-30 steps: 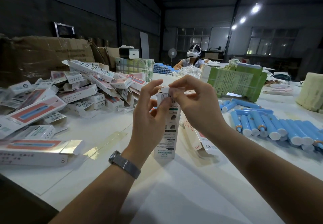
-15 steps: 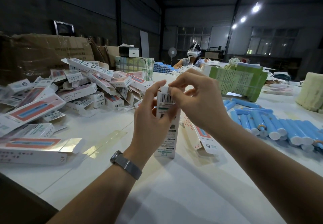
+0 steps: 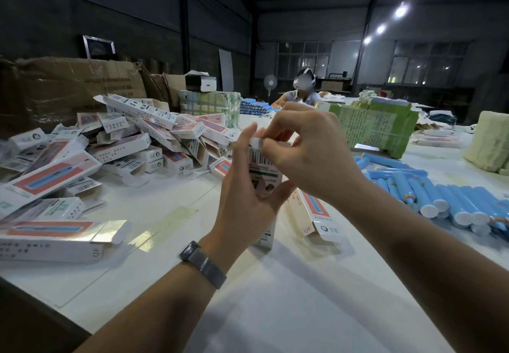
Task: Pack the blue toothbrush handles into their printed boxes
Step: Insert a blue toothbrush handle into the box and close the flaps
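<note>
A dim warehouse hall with ceiling lamps and dark windows surrounds a long white table (image 3: 289, 297) that fills the lower view. At 9 o'clock lies a loose heap of printed boxes (image 3: 118, 146), many with open end flaps, backed by big brown cartons (image 3: 68, 88). At 3 o'clock the blue toothbrush handles (image 3: 429, 192) lie side by side, white caps toward the camera. At 1 o'clock sits a green strapped bundle (image 3: 377, 129), and at 12 o'clock, far off, another person (image 3: 301, 91) works at the table. Both forearms reach in from 6 o'clock and meet at the centre. There one printed box (image 3: 263, 170) stands upright on the table, barcode panel facing the camera. The left hand (image 3: 245, 195), a grey watch (image 3: 202, 264) on its wrist, wraps the box's body from its 9 o'clock side, thumb across the front. The right hand (image 3: 311, 154) arches over the top, fingers curled and pinching the box's small white end flap (image 3: 257, 142). Another box (image 3: 314, 212) lies flat just beside, at 4 o'clock of the upright one
</note>
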Demonstrator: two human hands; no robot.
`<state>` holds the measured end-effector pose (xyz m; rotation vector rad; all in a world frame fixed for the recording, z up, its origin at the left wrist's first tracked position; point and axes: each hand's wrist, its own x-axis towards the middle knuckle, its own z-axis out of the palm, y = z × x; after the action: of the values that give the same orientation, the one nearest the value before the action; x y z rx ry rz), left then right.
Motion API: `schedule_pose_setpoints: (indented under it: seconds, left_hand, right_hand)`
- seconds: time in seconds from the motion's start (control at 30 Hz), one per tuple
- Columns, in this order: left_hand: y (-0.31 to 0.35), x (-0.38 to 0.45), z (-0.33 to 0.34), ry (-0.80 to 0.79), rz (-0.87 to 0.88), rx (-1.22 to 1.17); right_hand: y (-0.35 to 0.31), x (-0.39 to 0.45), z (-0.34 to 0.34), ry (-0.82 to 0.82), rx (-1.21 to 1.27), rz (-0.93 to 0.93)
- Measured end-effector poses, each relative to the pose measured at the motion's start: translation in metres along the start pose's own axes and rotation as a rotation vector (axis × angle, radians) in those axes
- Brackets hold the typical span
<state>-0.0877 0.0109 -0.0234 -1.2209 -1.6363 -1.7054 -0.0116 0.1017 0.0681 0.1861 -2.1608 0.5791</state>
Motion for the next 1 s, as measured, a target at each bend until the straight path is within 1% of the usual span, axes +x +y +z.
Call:
schedule_pose_setpoints:
  seconds: [0.1, 0.2, 0.43, 0.63, 0.87, 1.0]
  left_hand:
    - [0.000, -0.001, 0.002, -0.007, -0.003, 0.032]
    - [-0.001, -0.001, 0.004, 0.014, -0.024, 0.076]
    - [0.002, -0.003, 0.003, 0.030, -0.054, 0.140]
    - [0.006, -0.004, 0.001, 0.015, -0.020, 0.229]
    - [0.006, -0.003, 0.002, 0.004, 0.005, 0.220]
    - [0.005, -0.003, 0.005, 0.031, -0.007, 0.148]
  right_hand:
    - [0.000, 0.002, -0.003, -0.011, 0.031, 0.061]
    - [0.002, 0.002, -0.005, -0.022, 0.025, 0.082]
    - [0.004, 0.002, -0.002, -0.011, 0.011, 0.070]
    - [0.004, 0.001, 0.002, 0.037, -0.028, 0.057]
    - [0.008, 0.001, 0.002, -0.023, -0.021, -0.002]
    - [0.013, 0.000, 0.006, -0.021, 0.018, -0.023]
